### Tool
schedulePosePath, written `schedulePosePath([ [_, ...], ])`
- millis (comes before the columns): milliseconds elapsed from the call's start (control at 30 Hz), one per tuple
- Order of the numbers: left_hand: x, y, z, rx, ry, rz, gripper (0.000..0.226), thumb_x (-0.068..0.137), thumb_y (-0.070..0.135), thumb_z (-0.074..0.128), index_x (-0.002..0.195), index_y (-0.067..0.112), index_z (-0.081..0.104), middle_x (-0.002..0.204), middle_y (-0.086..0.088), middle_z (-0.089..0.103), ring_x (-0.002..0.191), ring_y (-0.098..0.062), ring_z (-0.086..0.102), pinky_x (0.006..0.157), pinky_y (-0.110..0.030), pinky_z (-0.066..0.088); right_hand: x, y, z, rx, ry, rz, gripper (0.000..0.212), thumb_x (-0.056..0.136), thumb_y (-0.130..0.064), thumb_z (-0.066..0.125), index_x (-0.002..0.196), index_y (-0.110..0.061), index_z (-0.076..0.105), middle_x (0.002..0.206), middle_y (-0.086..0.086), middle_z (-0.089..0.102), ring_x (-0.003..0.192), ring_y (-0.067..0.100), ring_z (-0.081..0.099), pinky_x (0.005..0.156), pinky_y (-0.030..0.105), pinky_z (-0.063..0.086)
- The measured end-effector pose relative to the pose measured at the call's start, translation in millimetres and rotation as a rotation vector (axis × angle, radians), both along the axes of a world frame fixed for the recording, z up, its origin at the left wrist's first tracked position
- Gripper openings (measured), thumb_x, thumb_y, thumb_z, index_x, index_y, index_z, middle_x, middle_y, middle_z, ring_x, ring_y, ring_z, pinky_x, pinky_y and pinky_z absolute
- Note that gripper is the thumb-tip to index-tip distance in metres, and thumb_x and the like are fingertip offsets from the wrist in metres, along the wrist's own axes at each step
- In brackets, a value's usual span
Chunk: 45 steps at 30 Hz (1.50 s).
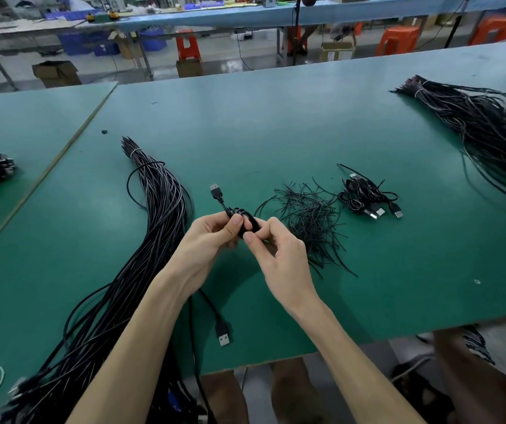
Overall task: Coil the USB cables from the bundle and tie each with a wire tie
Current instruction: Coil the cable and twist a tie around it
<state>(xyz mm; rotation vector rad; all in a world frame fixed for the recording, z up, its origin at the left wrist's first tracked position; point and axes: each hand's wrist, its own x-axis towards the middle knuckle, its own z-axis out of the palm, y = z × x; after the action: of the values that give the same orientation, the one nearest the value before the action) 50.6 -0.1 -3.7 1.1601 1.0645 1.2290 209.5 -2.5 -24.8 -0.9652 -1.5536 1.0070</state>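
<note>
Hands meet above the green table [245, 123]: our left hand [212, 237] curls fingers and thumb round a small coiled cable [247, 218], whose plug [215, 191] sticks up to the left, while our right hand [279, 249] pinches the coil from the other side. The big bundle [160, 215] lies on the table at our left. A pile of wire ties [310, 221] sits just right of the hands, with finished coils [365, 197] beyond it. A cardboard box [56, 73] stands on the floor behind; we cannot tell its contents.
</note>
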Motion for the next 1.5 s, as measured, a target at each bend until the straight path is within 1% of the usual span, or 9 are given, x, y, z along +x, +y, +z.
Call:
schedulePosePath([
  [167,0.0,3.3,-4.2,0.044,0.007,0.018,0.028,0.089,0.040,0.070,0.095,0.013,0.075,0.115,-0.003,0.071,0.122,-0.024,0.061,0.110,-0.037,0.038,-1.0,-0.4,1.6,-0.044,0.023,0.046,0.024,0.102,-0.010,0.063,0.082,-0.008,0.050,0.115,-0.016,0.071,0.111,-0.003,0.067,0.089,0.012,0.050],
  [300,0.6,4.4,-6.7,0.109,0.075,-0.020,0.031,0.097,0.028,0.061,0.099,-0.002,0.069,0.130,-0.010,0.070,0.126,-0.028,0.063,0.115,-0.048,0.042,1.1,1.4,-1.2,-0.032,-0.030,-0.011,0.025,0.101,-0.013,0.064,0.082,-0.008,0.049,0.103,-0.002,0.076,0.091,0.012,0.071,0.079,0.028,0.056],
  [433,0.8,4.1,-7.0,0.137,0.136,0.050,0.024,0.096,0.023,0.063,0.107,0.004,0.074,0.122,-0.009,0.074,0.120,-0.027,0.068,0.109,-0.047,0.048,0.3,1.0,-1.0,-0.018,-0.091,-0.025,0.031,0.102,-0.012,0.063,0.079,-0.016,0.043,0.089,-0.007,0.070,0.070,0.000,0.060,0.063,0.013,0.044],
  [633,3.8,2.8,-7.0,0.142,0.156,0.099,0.030,0.094,0.022,0.066,0.112,-0.002,0.071,0.115,-0.009,0.076,0.111,-0.026,0.072,0.097,-0.035,0.057,-0.3,1.3,0.2,-0.029,-0.091,0.005,0.028,0.102,-0.011,0.062,0.080,-0.014,0.045,0.112,-0.003,0.072,0.094,-0.005,0.067,0.078,0.012,0.049],
  [800,7.3,5.5,-5.4,0.201,0.528,0.286,0.012,0.096,0.027,0.067,0.089,0.018,0.065,0.100,0.000,0.056,0.080,0.005,0.061,0.075,-0.015,0.053,0.0,-0.4,4.0,-0.022,-0.086,-0.020,0.024,0.102,-0.011,0.062,0.084,-0.007,0.047,0.099,-0.015,0.069,0.088,0.026,0.068,0.076,0.035,0.054],
  [900,7.4,6.8,-6.1,0.229,0.648,0.376,0.023,0.094,0.028,0.073,0.081,0.018,0.057,0.088,0.002,0.050,0.069,0.002,0.049,0.067,-0.013,0.041,0.3,-1.6,6.5,-0.018,-0.084,-0.029,0.024,0.102,-0.011,0.062,0.084,-0.006,0.047,0.100,-0.025,0.066,0.088,0.036,0.065,0.074,0.037,0.052],
  [1000,7.4,6.5,-6.8,0.185,0.485,0.368,0.030,0.093,0.023,0.076,0.085,0.005,0.053,0.071,-0.001,0.057,0.057,-0.012,0.050,0.055,-0.023,0.042,-0.6,-2.3,6.6,-0.033,-0.089,-0.027,0.024,0.102,-0.011,0.062,0.085,-0.006,0.047,0.099,-0.026,0.066,0.093,0.039,0.065,0.078,0.043,0.053],
  [1133,4.8,5.9,-9.7,0.140,0.414,0.227,0.022,0.101,0.013,0.063,0.086,-0.002,0.057,0.059,-0.006,0.063,0.041,-0.024,0.059,0.036,-0.026,0.040,-0.2,-0.5,2.4,-0.021,-0.132,-0.041,0.030,0.103,-0.012,0.061,0.080,-0.016,0.043,0.103,-0.013,0.071,0.077,0.017,0.065,0.067,0.026,0.051],
  [1500,4.5,8.9,-13.6,0.050,0.321,-0.038,0.023,0.108,-0.002,0.039,0.096,-0.001,0.058,0.066,-0.009,0.059,0.052,-0.036,0.065,0.045,-0.035,0.054,0.9,3.7,-0.8,0.008,-0.184,-0.028,0.033,0.104,-0.007,0.056,0.079,-0.020,0.039,0.106,-0.008,0.072,0.084,0.004,0.066,0.069,0.009,0.045],
])
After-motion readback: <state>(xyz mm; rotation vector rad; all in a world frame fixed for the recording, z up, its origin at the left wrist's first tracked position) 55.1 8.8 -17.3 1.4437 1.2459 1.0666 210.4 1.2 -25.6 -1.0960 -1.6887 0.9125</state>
